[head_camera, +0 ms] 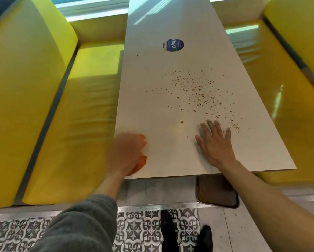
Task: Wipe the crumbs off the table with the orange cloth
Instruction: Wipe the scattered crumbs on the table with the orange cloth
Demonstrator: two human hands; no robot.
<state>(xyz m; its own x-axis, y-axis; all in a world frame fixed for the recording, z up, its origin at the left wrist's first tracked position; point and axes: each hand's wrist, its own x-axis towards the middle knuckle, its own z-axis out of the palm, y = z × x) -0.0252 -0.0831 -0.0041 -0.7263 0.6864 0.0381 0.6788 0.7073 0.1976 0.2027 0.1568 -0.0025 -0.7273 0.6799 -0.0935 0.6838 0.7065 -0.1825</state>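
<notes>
A long white table [152,110] runs away from me. Brown crumbs [198,90] lie scattered over its middle and right side, with a few near the right edge. The orange cloth [140,140] sits at the table's near left corner, mostly hidden under my left hand [125,151], which is blurred and pressed on it. My right hand [214,142] lies flat on the table with its fingers spread, just short of the nearest crumbs, and holds nothing.
A round blue sticker [173,45] is stuck on the table farther up. Yellow padded benches [76,124] flank the table on both sides. Below the near edge are the table's base [218,193], patterned floor tiles and my black shoes [170,231].
</notes>
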